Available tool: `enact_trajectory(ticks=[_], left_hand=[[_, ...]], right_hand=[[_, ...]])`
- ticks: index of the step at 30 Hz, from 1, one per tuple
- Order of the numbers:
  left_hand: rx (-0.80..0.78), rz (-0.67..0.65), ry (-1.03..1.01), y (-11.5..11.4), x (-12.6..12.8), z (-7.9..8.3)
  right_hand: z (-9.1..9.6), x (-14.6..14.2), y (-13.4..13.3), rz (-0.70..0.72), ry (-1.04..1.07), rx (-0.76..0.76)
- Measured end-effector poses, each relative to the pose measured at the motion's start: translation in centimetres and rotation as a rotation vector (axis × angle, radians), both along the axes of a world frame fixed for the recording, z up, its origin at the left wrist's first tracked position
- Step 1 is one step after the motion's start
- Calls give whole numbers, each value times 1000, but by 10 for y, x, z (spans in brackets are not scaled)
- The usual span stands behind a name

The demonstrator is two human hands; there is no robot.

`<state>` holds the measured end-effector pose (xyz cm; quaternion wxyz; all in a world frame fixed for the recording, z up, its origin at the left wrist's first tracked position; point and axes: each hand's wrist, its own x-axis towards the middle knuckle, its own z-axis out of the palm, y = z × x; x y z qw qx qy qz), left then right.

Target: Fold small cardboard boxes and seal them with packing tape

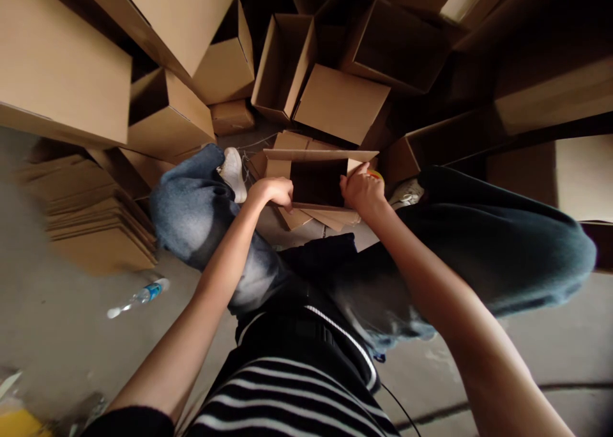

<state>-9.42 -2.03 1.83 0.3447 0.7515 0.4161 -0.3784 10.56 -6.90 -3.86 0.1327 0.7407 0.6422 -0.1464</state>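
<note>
Evidently, above loose cardboard sheets (pixel 330 219), a small open box (pixel 318 181) is held at both ends, left hand (pixel 275 192) curled over one, right hand (pixel 363 188) pinching the other. Uneven pressure could skew it; sheets slipping could tip it.

The carton (pixel 278 168) is plain brown, the jeans (pixel 189 210) faded blue, the shirt (pixel 287 389) black with white stripes
</note>
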Motion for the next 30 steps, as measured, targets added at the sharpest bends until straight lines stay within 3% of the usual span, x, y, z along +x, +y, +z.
enact_trajectory(ticks=[14,18,21,24,28,30], left_hand=[[-111,6,10,14,2,-10],[-65,62,-60,10,-4,-10],[-52,114,-79,5,-8,-6],[-43,127,-110,1,-9,-1],[-9,87,-127,-1,-8,-1],[-19,73,-93,-1,-8,-2]], right_hand=[[4,-2,-1,2,-5,5],[23,-8,-5,5,-26,37],[47,-20,-15,119,13,80],[64,-33,-29,341,148,48],[62,-46,-44,474,215,-118],[54,-49,-46,493,211,-131]])
